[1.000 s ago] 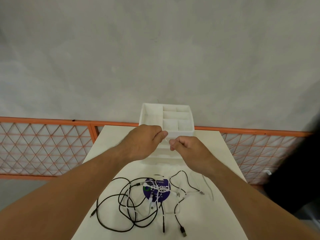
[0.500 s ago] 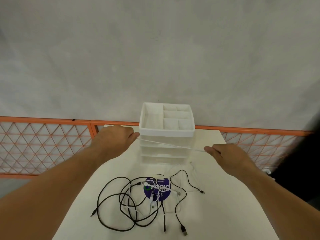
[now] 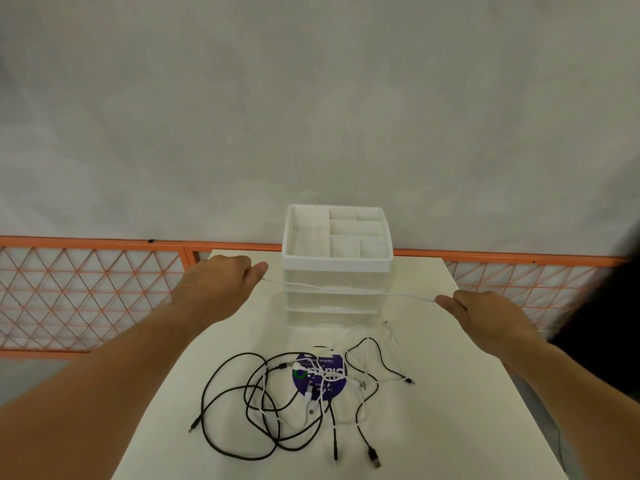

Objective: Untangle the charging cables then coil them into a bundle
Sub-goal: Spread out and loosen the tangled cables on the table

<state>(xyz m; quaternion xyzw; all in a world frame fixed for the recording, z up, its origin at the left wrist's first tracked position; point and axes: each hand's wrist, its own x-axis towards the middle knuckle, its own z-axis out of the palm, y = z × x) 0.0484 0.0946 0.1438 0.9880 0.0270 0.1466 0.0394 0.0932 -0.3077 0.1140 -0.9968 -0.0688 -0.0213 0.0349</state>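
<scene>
A thin white cable (image 3: 346, 288) is stretched almost straight above the table, in front of the white drawer unit. My left hand (image 3: 221, 282) pinches its left end and my right hand (image 3: 485, 315) pinches its right end. Below them, on the white table (image 3: 467, 410), lies a tangle of black cables (image 3: 249, 410) mixed with white cables (image 3: 353, 379). Several plug ends point toward the table's near edge.
A white drawer unit (image 3: 337, 268) with an open compartment tray on top stands at the table's far middle. A round purple sticker (image 3: 320, 375) lies under the tangle. An orange mesh fence (image 3: 90, 292) runs behind the table, before a grey wall.
My hands were close together in front of the drawer unit; they have moved apart, left going left and right going right, pulling the white cable out straight between them.
</scene>
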